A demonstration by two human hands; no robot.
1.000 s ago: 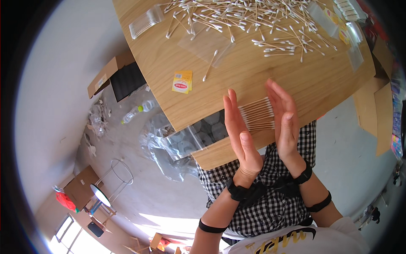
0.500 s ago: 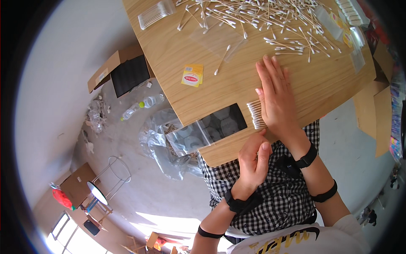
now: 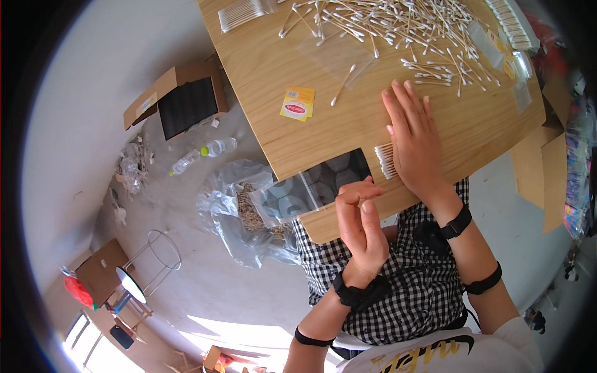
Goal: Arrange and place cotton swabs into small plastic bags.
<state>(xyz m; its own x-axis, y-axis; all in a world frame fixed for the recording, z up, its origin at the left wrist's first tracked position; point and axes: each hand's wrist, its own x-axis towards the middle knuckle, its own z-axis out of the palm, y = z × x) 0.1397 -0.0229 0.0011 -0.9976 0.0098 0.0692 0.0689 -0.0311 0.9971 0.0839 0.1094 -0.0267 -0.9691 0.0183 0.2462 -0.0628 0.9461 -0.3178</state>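
Note:
My right hand [image 3: 415, 142] lies flat on the wooden table, fingers stretched, its palm partly covering a neat row of cotton swabs [image 3: 385, 161]. Only the white tips on the row's left side show. My left hand [image 3: 362, 225] hovers by the near table edge with its fingers loosely bent and thumb apart, nothing visible in it. Just beyond its fingers lies a black tray [image 3: 354, 163] with round hollows and a clear plastic piece [image 3: 283, 200] jutting over the edge. Farther off spreads a loose heap of cotton swabs [image 3: 404, 28].
A yellow card [image 3: 297, 104], a single swab [image 3: 343, 86] and a flat clear bag [image 3: 333, 57] lie left of my right hand. Bagged swabs sit at the far left [image 3: 241, 15] and far right [image 3: 512, 25]. A plastic sack [image 3: 217, 202] stands on the floor.
My left hand has moved left and away from the swab row toward the tray, its fingers loosening. My right hand stays over the swabs. The whole view has shifted slightly.

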